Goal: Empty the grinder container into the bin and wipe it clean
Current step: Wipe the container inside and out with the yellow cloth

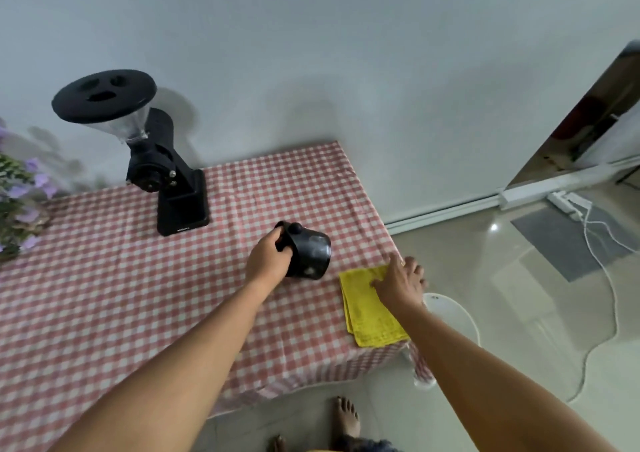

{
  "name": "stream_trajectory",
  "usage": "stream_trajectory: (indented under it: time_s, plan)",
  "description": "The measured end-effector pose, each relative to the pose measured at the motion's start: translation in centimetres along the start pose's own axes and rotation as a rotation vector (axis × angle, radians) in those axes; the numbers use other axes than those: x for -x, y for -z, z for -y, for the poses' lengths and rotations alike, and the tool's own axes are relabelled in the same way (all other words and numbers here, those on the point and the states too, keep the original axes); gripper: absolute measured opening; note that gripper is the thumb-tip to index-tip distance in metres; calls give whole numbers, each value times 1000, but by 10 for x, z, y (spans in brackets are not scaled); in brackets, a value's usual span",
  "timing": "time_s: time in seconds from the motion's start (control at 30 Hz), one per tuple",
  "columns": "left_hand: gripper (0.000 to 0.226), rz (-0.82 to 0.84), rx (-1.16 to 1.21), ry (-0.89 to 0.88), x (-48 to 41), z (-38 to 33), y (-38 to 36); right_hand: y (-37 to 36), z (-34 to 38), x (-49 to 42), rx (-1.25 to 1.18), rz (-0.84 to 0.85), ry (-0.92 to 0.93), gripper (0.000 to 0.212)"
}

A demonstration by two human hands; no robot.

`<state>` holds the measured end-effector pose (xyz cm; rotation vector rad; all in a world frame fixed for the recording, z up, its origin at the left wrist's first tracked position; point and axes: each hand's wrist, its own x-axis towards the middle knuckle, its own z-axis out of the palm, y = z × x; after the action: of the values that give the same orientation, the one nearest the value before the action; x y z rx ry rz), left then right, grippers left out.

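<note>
Table edge hides most of white bin [450,309].

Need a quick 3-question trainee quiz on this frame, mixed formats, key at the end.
1. True or false: the left hand grips the black plastic grinder container.
2. The right hand rests on: A) the black coffee grinder B) the folded yellow cloth C) the white round bin
3. Fill in: the bin stands on the floor, off the ____ side of the red-and-white checked tablecloth.

Key: 1 true; 2 B; 3 right.
</note>
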<state>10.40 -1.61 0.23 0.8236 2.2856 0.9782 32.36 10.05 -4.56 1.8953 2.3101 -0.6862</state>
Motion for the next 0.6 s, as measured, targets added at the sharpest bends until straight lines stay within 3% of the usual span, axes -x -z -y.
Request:
stream_trajectory:
  time_s: [0.13, 0.33, 0.6]
  plan:
    - [48, 42, 17, 16, 0, 2, 3, -3, -2, 4, -23, 27, -126, 79]
    - [39, 65, 107, 31, 5, 2, 7, -8, 1, 2, -24, 7, -166, 80]
    - [52, -22, 12, -16, 11, -3, 9, -12, 1, 11, -67, -72, -152, 37]
